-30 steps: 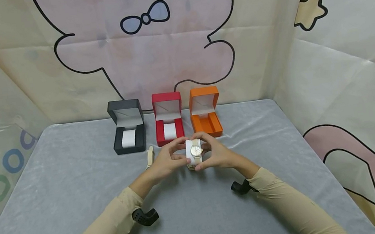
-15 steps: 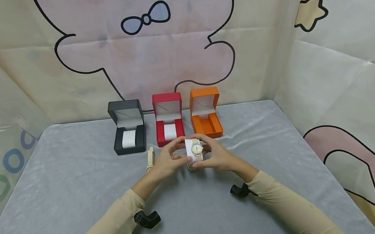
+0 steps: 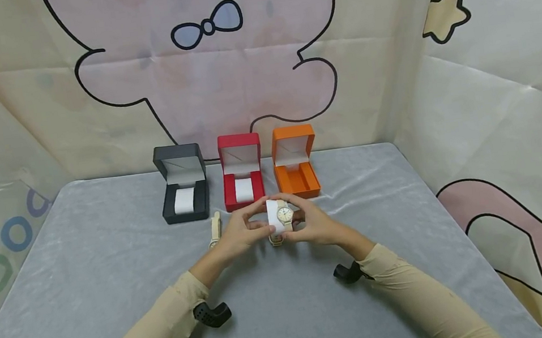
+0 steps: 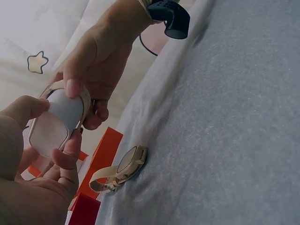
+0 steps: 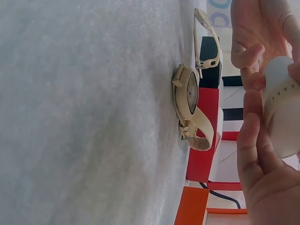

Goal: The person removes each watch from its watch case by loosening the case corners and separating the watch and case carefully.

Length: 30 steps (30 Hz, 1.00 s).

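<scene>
A white watch pillow point(image 3: 272, 214) is held above the table between both hands, with a cream-strapped wristwatch point(image 3: 285, 214) wrapped round its right part, dial towards the head camera. My left hand point(image 3: 243, 232) grips the pillow's left end between thumb and fingers. From the other side, my right hand point(image 3: 315, 223) holds the wristwatch on the pillow. In the left wrist view the right thumb point(image 4: 73, 87) lies on the pillow beside the strap. Below the hands a second wristwatch point(image 5: 186, 96) rests on the cloth. A third wristwatch point(image 3: 215, 230) lies beyond the left wrist.
Three lidded boxes stand raised-lid in a row at the back: black point(image 3: 170, 205), red point(image 3: 230, 194) and orange point(image 3: 311, 181). The black and red ones contain white pillows; bare orange compartments show in the last. Grey cloth point(image 3: 290, 315) covers the table, with printed curtains around it.
The pillow has turned slightly in the hands, so more white shows left of the dial. The dial has shifted a little up and right. Both hands keep their hold.
</scene>
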Each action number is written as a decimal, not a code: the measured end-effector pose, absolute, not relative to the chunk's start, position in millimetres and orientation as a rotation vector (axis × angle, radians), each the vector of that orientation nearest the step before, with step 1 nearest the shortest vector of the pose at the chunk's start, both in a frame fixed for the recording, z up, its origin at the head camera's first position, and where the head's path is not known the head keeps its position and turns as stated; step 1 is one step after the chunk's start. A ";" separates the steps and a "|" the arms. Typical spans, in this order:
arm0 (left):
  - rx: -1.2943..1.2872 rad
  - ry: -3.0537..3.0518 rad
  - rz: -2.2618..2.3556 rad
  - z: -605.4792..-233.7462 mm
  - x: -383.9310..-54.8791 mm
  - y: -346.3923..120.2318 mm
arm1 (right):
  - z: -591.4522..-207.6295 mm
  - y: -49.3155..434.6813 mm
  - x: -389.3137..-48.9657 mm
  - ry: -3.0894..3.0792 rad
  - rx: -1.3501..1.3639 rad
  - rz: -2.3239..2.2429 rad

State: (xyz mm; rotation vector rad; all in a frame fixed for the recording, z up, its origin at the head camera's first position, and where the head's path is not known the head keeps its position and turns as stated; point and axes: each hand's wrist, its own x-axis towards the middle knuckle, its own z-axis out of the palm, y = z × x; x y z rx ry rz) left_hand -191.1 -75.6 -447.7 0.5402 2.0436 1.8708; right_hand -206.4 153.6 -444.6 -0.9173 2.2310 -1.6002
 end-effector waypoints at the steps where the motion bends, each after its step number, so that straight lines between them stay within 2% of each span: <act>1: 0.542 2.044 1.873 -447.3 -191.0 -76.2 | -444.1 154.0 -206.6 2.219 -0.922 -1.607; 30: 0.563 2.039 1.894 -445.3 -193.4 -81.8 | -438.4 157.6 -207.0 2.082 -0.852 -1.666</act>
